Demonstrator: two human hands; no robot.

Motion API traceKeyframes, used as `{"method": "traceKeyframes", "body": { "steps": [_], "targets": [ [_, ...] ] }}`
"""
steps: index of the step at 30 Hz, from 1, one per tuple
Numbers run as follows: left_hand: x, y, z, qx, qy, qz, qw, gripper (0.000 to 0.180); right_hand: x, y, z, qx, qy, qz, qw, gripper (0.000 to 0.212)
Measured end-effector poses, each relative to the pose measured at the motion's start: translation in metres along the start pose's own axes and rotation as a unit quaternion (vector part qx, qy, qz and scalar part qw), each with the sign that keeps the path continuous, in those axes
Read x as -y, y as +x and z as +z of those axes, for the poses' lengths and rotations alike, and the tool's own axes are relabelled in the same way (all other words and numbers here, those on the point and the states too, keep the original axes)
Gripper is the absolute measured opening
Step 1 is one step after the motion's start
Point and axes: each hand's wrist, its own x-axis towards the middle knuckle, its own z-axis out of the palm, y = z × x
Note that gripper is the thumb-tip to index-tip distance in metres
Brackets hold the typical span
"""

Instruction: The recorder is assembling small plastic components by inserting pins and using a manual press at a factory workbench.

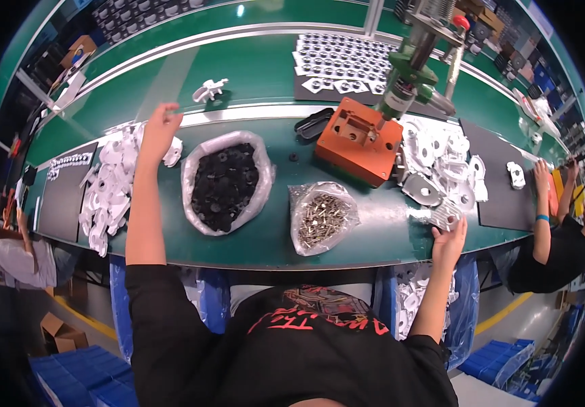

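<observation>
At the far left edge, a co-worker in a white top (23,262) sat beside the bench. A flat black mat (60,207) at the left bore small white pieces (68,161) along its upper part. Next came a loose heap of white moulded plastic parts (110,180), partly hidden by the person's left forearm.

The left hand (163,125), in the upper left of the frame, was open, its fingers loosely bent. Up and to its right, a single white plastic part with a projecting arm (210,90) lay on the green surface.

Between the two hands, several things took up the bench: a clear plastic bag (263,159) with its mouth spread, full of black plastic pieces (223,184); a small black round piece (293,157); an open black plastic tray (314,126); and a smaller clear bag (349,216) of metal screws (321,218). An orange block-shaped fixture (357,163) stood at upper centre right, under a green and metal press (404,78) that blocked some of the view of the white parts in rows (340,55) behind.

A second heap of white plastic parts (435,152) lay just right of the fixture. At its lower edge, the right hand (450,243) gripped a ribbed white plastic part (445,217) between thumb and fingers. Farther right, one white part (516,175) rested on another black mat (499,186), near a co-worker's hand (543,175).
</observation>
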Motion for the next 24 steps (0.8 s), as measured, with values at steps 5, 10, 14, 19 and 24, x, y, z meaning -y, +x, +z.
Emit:
{"method": "traceKeyframes", "body": {
  "steps": [5, 10, 14, 19, 24],
  "targets": [
    [0.096, -0.026, -0.028, 0.034, 0.343, -0.033, 0.938, 0.046, -0.001, 0.015, -0.013, 0.042, 0.157, 0.126, 0.979, 0.034],
    [0.11, -0.03, 0.007, -0.078, 0.408, -0.027, 0.909, 0.057, 0.009, -0.011, 0.022, 0.113, 0.248, 0.244, 0.931, 0.043],
    [0.129, -0.005, 0.014, 0.011, 0.405, 0.03, 0.914, 0.034, 0.005, -0.028, 0.034, 0.135, 0.191, 0.272, 0.933, 0.039],
    [0.162, 0.017, -0.001, -0.08, 0.303, 0.214, 0.925, 0.025, 0.018, -0.046, 0.058, 0.157, 0.136, 0.211, 0.955, 0.044],
    [-0.024, -0.038, 0.016, 0.034, -0.302, -0.061, 0.951, 0.026, 0.044, -0.053, 0.101, 0.281, -0.122, 0.065, 0.95, 0.069]
  ]
}}
